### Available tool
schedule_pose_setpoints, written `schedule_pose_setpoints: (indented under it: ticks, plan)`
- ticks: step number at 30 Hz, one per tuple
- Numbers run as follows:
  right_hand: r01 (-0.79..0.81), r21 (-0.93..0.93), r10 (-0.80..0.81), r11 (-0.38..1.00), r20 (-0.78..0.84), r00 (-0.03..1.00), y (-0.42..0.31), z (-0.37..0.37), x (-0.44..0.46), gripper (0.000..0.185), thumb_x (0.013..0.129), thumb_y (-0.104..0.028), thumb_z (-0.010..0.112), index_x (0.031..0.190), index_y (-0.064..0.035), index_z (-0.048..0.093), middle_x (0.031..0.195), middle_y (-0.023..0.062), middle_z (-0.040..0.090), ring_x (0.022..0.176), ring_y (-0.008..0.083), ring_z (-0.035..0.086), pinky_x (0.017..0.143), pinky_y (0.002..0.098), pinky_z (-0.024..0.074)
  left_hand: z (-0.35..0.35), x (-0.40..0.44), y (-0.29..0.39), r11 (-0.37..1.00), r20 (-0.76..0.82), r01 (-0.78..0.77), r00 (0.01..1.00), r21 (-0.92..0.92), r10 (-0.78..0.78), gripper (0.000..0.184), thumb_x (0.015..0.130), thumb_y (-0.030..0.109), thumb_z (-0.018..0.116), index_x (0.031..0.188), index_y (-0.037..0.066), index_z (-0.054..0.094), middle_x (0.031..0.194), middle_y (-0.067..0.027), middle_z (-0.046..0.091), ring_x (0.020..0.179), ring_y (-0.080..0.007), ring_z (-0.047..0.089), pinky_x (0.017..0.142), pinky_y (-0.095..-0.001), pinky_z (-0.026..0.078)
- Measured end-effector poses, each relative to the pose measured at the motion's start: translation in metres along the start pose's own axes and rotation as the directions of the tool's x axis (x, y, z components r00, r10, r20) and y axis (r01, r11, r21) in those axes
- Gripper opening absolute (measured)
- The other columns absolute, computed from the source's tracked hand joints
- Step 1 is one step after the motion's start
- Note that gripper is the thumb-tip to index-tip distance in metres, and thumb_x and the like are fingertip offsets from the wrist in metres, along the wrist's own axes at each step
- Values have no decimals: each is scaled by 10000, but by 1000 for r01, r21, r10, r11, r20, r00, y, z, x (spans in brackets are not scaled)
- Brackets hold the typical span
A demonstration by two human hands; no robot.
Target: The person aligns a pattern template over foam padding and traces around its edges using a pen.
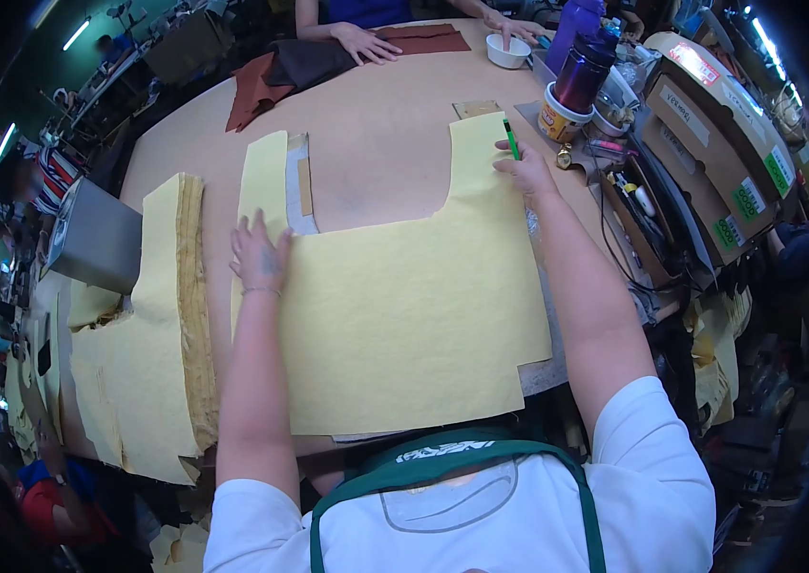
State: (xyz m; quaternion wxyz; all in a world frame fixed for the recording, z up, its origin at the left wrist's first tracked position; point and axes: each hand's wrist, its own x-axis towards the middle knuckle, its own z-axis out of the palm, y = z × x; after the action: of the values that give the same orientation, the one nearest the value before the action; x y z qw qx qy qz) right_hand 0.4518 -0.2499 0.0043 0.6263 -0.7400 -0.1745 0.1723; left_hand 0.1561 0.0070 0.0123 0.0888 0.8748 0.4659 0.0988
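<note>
A large pale-yellow sheet (404, 325) with a U-shaped cut-out at its far side lies in front of me. My left hand (259, 256) rests flat on its left edge, fingers spread. At the top right arm of the sheet, my right hand (525, 174) grips a green pen (511, 140), which points up and away. Beneath the sheet, parts of a grey board (303, 223) show along the cut-out's left side and near the lower right corner. The pen's tip is too small to make out.
A thick stack of yellow sheets (151, 334) lies left, beside a grey metal box (99, 234). Across the table, another person's hands (366, 44) are near brown pieces (423, 38) and a white bowl (507, 52). Bottles (588, 72), a tub (560, 115) and cardboard boxes (710, 143) crowd the right.
</note>
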Motion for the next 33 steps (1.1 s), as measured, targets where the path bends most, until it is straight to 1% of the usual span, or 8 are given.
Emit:
schedule_pose_setpoints:
  ticks: [3, 6, 9, 16, 19, 22, 28, 33]
  plan:
    - [-88, -127, 53, 988, -258, 965, 14, 9, 16, 424, 634, -63, 623, 1043, -16, 520, 904, 143, 566, 828, 212, 550, 724, 311, 428, 25, -25, 5, 999, 68, -9, 998, 42, 6, 580, 818, 473, 429, 1291, 160, 310, 1360, -103, 214, 1273, -292, 143, 944, -603, 167]
    - [-155, -239, 75, 959, -312, 947, 15, 17, 38, 390, 651, -1, 609, 1031, -29, 525, 890, 113, 551, 770, 192, 546, 652, 298, 444, 25, -30, 5, 999, 59, -37, 998, 16, 36, 555, 834, 479, 381, 1279, 151, 334, 1359, -100, 217, 1273, -285, 144, 955, -586, 159]
    - [-43, -331, -32, 943, -216, 976, 22, 25, 59, 406, 635, 57, 562, 1031, -22, 528, 868, 108, 552, 768, 194, 548, 662, 304, 454, 25, -29, 6, 999, 40, -43, 998, 18, 42, 544, 834, 464, 392, 1272, 145, 348, 1351, -107, 230, 1269, -282, 161, 960, -574, 157]
    - [50, -38, -37, 998, 290, 956, -38, 34, 81, 455, 623, 115, 463, 1052, -25, 524, 915, 88, 521, 760, 168, 545, 674, 265, 462, 29, -27, 4, 998, 14, -56, 998, 32, 56, 547, 823, 456, 403, 1263, 133, 359, 1337, -116, 251, 1260, -282, 179, 968, -544, 165]
    - [47, 179, -96, 983, 273, 957, -55, 25, 75, 441, 636, 108, 445, 1047, -29, 528, 915, 80, 513, 755, 159, 537, 677, 246, 457, 30, -27, 5, 998, -1, -61, 998, 32, 61, 548, 819, 454, 408, 1258, 131, 364, 1332, -115, 258, 1258, -281, 184, 969, -540, 165]
    - [110, -98, -91, 989, 180, 979, -3, 11, 94, 427, 642, 91, 458, 1048, -27, 523, 914, 86, 511, 735, 162, 535, 652, 252, 455, 30, -26, 5, 997, -6, -66, 998, 33, 66, 545, 817, 451, 412, 1256, 130, 366, 1328, -115, 265, 1256, -279, 187, 969, -537, 166]
    - [-62, 64, 72, 996, -156, 985, 25, 10, 70, 456, 629, -100, 613, 1057, 10, 501, 926, 125, 569, 841, 218, 549, 740, 311, 426, 33, -27, 4, 996, -58, -73, 995, 43, 75, 524, 806, 436, 447, 1238, 144, 395, 1305, -130, 309, 1233, -279, 234, 953, -505, 210]
    - [-8, -532, -117, 847, -201, 973, 35, -19, 30, 416, 648, -205, 616, 968, 44, 524, 924, 228, 562, 877, 330, 552, 747, 354, 428, 30, -26, 5, 997, -37, -55, 998, 46, 57, 527, 804, 443, 445, 1239, 151, 393, 1311, -117, 303, 1236, -276, 228, 949, -514, 213]
